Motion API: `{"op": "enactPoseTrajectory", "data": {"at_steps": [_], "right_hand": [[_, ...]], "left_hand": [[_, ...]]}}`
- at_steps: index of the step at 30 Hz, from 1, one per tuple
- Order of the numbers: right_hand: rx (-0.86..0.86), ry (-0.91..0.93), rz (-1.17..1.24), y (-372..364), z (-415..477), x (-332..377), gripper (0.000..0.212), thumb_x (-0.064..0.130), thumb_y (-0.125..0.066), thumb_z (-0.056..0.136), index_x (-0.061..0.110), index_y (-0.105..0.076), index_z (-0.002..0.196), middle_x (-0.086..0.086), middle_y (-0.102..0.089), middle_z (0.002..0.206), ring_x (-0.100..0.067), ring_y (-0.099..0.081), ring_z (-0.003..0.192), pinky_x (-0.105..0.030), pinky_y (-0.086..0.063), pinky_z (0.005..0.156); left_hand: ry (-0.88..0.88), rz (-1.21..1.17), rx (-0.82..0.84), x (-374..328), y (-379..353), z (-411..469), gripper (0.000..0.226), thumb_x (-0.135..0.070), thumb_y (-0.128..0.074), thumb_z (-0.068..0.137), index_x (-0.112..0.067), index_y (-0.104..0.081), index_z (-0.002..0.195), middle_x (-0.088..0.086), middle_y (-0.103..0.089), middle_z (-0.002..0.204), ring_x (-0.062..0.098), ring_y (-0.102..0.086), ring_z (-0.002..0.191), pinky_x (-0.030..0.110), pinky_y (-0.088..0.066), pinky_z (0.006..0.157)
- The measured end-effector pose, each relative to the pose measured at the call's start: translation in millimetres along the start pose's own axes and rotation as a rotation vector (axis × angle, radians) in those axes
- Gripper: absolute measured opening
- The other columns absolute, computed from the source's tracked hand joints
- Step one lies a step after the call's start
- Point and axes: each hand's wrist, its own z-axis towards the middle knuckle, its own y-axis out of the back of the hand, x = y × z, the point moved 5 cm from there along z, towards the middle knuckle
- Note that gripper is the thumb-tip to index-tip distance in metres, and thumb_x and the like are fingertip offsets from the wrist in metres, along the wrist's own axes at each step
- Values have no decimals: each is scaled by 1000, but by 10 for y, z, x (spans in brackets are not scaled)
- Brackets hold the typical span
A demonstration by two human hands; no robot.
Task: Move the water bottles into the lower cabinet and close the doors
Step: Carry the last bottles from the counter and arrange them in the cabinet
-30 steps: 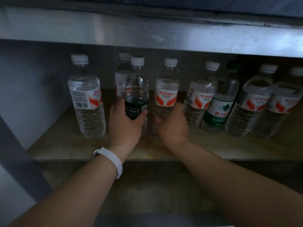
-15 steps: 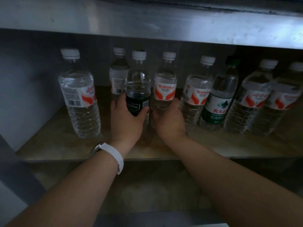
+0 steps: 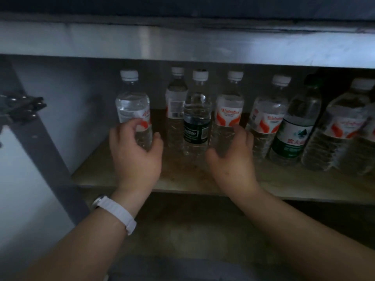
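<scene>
Row of clear plastic water bottles (image 3: 265, 118) upright on wooden cabinet shelf (image 3: 182, 176), left hand (image 3: 136, 159) curled round leftmost white-capped bottle (image 3: 133, 104), right hand (image 3: 233, 163) curled round red-labelled bottle (image 3: 229, 110), white wristband (image 3: 119, 213) on left wrist.

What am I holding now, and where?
Cannot tell: left hand curls around the leftmost bottle low down, right hand around the centre Wahaha bottle; contact unclear.

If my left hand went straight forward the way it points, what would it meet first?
Probably the leftmost Wahaha bottle, just ahead of the left hand; whether they already touch is unclear.
</scene>
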Motion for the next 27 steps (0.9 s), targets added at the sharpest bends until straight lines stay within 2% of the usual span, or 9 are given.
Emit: {"op": "enactPoseTrajectory", "data": {"at_steps": [2, 4, 6, 8, 12, 16, 20, 23, 27], "right_hand": [[20, 81, -1, -46, -67, 158, 74, 32, -73, 82, 37, -30, 142, 19, -31, 134, 2, -35, 121, -12, -30, 92], [70, 147, -5, -138, -100, 332, 65, 29, -72, 84, 32, -37, 138, 19, -34, 128, 7, -37, 113, -3, -31, 82], [118, 203, -11, -238, -101, 522, 59, 26, -71, 85, 28, -42, 137, 15, -37, 130, 2, -42, 114, -8, -36, 87], [134, 283, -49, -312, -49, 746, 59, 26, -70, 86, 25, -43, 138, 9, -41, 135, -5, -46, 119, -12, -36, 91], [128, 424, -156, -464, 231, 1249, 63, 25, -72, 84, 19, -42, 140, -3, -44, 140, -18, -48, 123, -17, -36, 91], [184, 387, -254, -735, 625, 1559, 72, 27, -69, 86, 5, -33, 145, -16, -41, 142, -31, -45, 126, -33, -39, 105], [185, 367, -509, -929, 936, 1651, 50, 33, -56, 95, 0, -48, 132, -21, -52, 134, -35, -47, 125, -43, -36, 108], [195, 246, -525, -990, 1124, 1599, 52, 34, -60, 93, 3, -48, 133, -19, -51, 136, -34, -48, 126, -44, -40, 107], [182, 244, -495, -1004, 1205, 1536, 57, 24, -72, 84, 4, -46, 131, -12, -52, 122, -29, -53, 114, -33, -49, 87]], "left_hand": [[90, 48, -53, 139, 134, 94, 57, -35, -78, 81, -26, -52, 131, -2, -44, 129, 8, -46, 112, 6, -35, 83], [246, 67, -15, 321, 173, 209, 78, -37, -83, 80, -26, -43, 145, 0, -42, 142, 20, -49, 127, 22, -38, 95], [354, 90, 110, 464, 138, 284, 92, -44, -84, 78, -27, -33, 153, 2, -41, 154, 28, -47, 137, 43, -44, 105], [364, 140, 233, 551, 69, 312, 87, -50, -81, 79, -29, -36, 151, 2, -51, 150, 29, -53, 133, 52, -49, 102], [353, 220, 282, 611, -1, 339, 55, -56, -71, 86, -32, -53, 132, -4, -66, 118, 20, -64, 98, 37, -48, 78], [340, 185, 275, 650, -20, 341, 47, -49, -73, 85, -36, -54, 125, -12, -59, 105, 13, -55, 87, 32, -43, 74], [305, 156, 264, 666, -22, 340, 35, -48, -73, 85, -46, -48, 109, -23, -50, 86, 0, -46, 74, 20, -31, 61], [305, 133, 265, 696, -30, 319, 33, -52, -70, 86, -44, -51, 112, -22, -54, 90, 3, -52, 79, 20, -33, 62], [303, 69, 256, 748, -50, 299, 46, -55, -73, 84, -46, -52, 124, -21, -58, 106, 7, -55, 92, 24, -37, 67]]}}
